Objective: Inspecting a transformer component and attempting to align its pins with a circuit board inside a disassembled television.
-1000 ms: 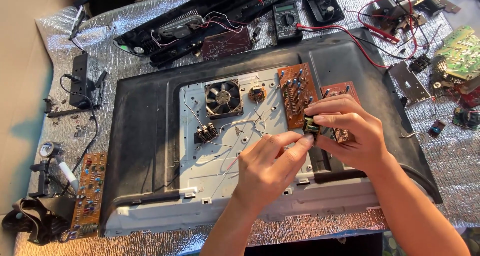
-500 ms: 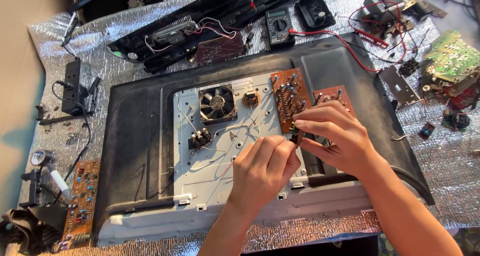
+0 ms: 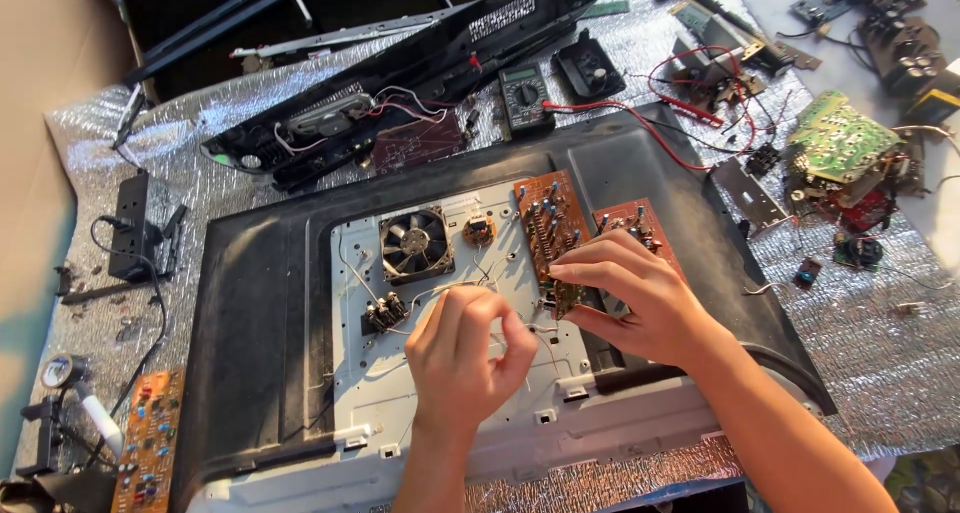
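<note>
A long brown circuit board is held at its near end by the right hand, whose fingers are curled over the board's lower edge and pinched on it. The board is narrow and rectangular, copper-brown, and studded with small blue capacitors and other dark components; it is seen lying aslant on the pale metal chassis plate, its far end pointing away from the person. A second, smaller brown board is seen just beyond the right hand's knuckles, partly covered by them.

The left hand is closed in a loose fist just to the left of the right hand, thumb and forefinger pressed together as if on a thin wire; whether anything is actually gripped cannot be told. Thin white wires are seen running across the plate beyond this hand.

Beyond and to the left of the left hand, a square black cooling fan is mounted on the plate. The plate is set inside a black television back shell. Farther beyond both hands, a dark multimeter with red leads is laid on the silver foil mat. Well to the right of the right hand, a green circuit board is seen.
</note>
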